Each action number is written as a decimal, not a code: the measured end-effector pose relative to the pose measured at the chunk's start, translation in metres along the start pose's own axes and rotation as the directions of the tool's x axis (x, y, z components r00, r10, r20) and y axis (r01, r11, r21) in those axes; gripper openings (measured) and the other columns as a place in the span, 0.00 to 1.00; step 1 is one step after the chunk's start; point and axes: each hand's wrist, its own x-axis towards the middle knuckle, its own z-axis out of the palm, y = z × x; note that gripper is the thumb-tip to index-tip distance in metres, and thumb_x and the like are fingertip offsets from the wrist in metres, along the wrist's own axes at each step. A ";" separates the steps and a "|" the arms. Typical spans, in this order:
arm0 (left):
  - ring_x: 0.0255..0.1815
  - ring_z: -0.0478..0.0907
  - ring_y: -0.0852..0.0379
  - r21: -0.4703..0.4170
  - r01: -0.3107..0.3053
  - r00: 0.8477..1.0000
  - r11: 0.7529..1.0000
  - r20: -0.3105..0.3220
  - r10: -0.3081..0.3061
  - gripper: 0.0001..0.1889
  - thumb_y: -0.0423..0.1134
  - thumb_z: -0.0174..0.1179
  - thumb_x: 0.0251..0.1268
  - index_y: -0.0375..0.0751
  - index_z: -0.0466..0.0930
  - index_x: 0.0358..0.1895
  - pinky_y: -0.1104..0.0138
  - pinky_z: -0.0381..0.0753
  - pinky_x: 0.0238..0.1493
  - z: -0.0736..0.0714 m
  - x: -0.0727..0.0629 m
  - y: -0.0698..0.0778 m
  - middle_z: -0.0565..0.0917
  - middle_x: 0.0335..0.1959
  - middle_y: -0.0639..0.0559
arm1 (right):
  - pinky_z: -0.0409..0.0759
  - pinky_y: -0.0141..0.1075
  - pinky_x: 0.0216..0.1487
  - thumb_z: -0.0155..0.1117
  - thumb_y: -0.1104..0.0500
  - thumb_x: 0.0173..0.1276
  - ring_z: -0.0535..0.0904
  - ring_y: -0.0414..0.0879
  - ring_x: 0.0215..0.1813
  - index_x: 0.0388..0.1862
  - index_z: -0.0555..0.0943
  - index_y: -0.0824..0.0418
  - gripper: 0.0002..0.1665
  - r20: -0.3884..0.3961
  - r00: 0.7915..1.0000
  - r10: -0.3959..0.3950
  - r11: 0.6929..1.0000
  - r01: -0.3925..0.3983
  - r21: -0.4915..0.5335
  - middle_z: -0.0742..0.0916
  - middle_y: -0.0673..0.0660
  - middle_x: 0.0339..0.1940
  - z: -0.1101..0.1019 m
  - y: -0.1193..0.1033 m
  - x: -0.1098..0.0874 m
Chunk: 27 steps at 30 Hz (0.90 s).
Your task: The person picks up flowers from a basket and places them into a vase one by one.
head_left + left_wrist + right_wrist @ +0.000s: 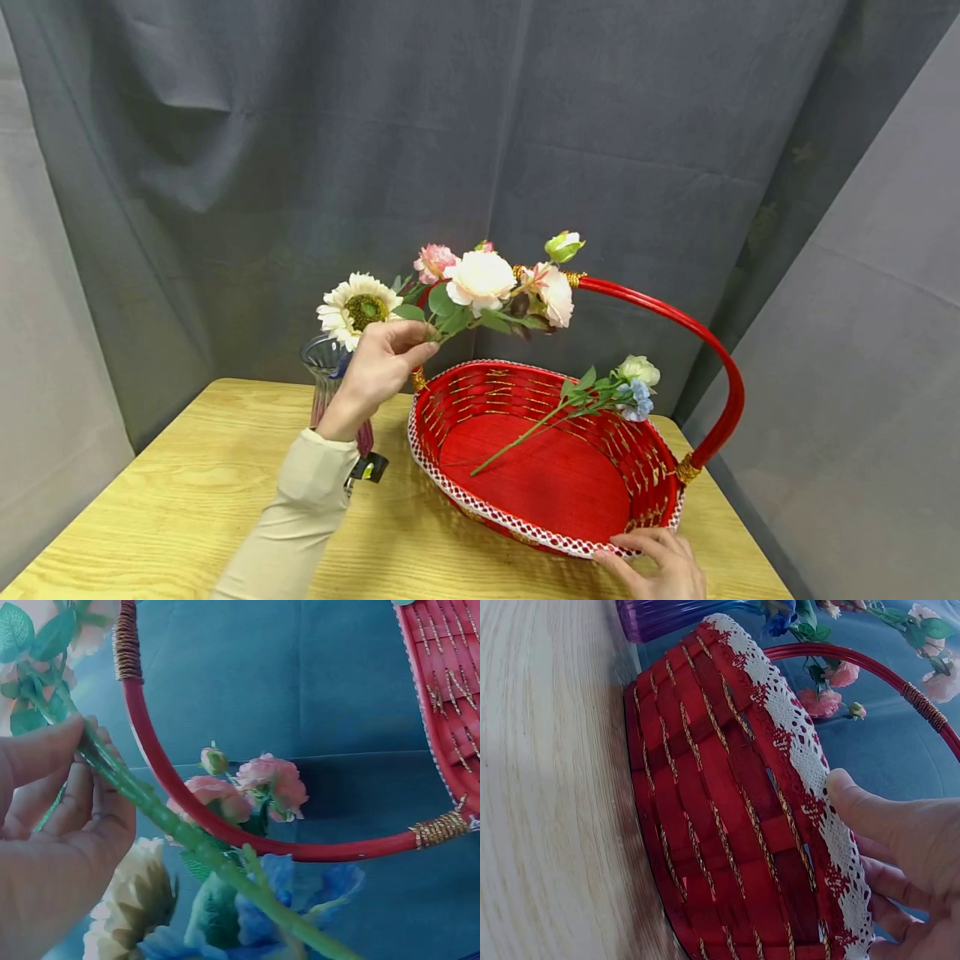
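My left hand (386, 362) pinches the green stem of an artificial flower spray (480, 282) with pale blooms, a bud and leaves. It holds the spray above the left side of a red woven basket, where the blooms overlap the arched handle (667, 310). In the left wrist view the stem (169, 819) runs from between thumb and fingers down to the lower right. My right hand (660, 562) grips the basket's (540, 475) lace-trimmed near rim, thumb on the outer side (838, 780) and fingers over the inside. A white and blue flower stem (525, 436) leans inside the basket.
Left of the basket a glass vase (325, 367), partly hidden by the left arm, holds a cream sunflower (363, 310), pink flowers (435, 262) and blue flowers (270, 892). Everything stands on a light wooden table (187, 492) before a grey curtain (337, 167).
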 end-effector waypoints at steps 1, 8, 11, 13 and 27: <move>0.33 0.78 0.59 -0.006 0.003 1.000 1.000 -0.004 -0.003 0.07 0.26 0.62 0.62 0.30 0.85 0.42 0.71 0.77 0.36 -0.001 0.000 0.002 0.86 0.34 0.42 | 0.76 0.37 0.34 0.87 0.48 0.36 0.74 0.45 0.37 0.21 0.87 0.45 0.15 0.001 1.000 0.001 1.000 -0.001 -0.001 0.83 0.43 0.27 0.000 0.000 0.000; 0.36 0.80 0.58 -0.013 0.009 1.000 1.000 -0.017 -0.010 0.07 0.28 0.62 0.63 0.32 0.85 0.42 0.71 0.78 0.39 -0.009 0.006 0.017 0.87 0.35 0.43 | 0.76 0.37 0.34 0.87 0.51 0.34 0.74 0.44 0.36 0.20 0.86 0.45 0.15 -0.038 0.999 -0.023 1.000 0.023 0.001 0.83 0.41 0.27 0.002 0.001 0.000; 0.35 0.80 0.59 -0.025 0.007 0.999 1.000 -0.034 -0.008 0.07 0.28 0.63 0.63 0.32 0.85 0.43 0.72 0.78 0.37 -0.014 0.009 0.025 0.87 0.35 0.44 | 0.77 0.38 0.34 0.87 0.52 0.34 0.75 0.45 0.37 0.21 0.87 0.46 0.15 -0.038 0.999 -0.031 1.000 0.031 -0.002 0.84 0.42 0.28 0.002 0.001 -0.001; 0.34 0.81 0.60 -0.044 0.009 0.999 0.999 -0.050 -0.011 0.08 0.28 0.63 0.63 0.32 0.85 0.44 0.72 0.78 0.37 -0.018 0.011 0.029 0.86 0.34 0.46 | 0.78 0.39 0.35 0.87 0.51 0.35 0.76 0.46 0.39 0.21 0.87 0.46 0.15 -0.025 0.999 -0.024 1.000 0.024 -0.006 0.85 0.44 0.29 0.002 0.001 -0.001; 0.27 0.80 0.64 0.023 -0.077 0.977 0.997 -0.199 0.080 0.08 0.28 0.64 0.61 0.28 0.85 0.42 0.72 0.78 0.30 -0.046 0.025 0.049 0.85 0.31 0.45 | 0.76 0.44 0.40 0.85 0.48 0.40 0.74 0.47 0.44 0.23 0.88 0.45 0.13 0.056 0.997 0.055 0.998 -0.056 0.009 0.86 0.47 0.33 0.001 0.006 -0.001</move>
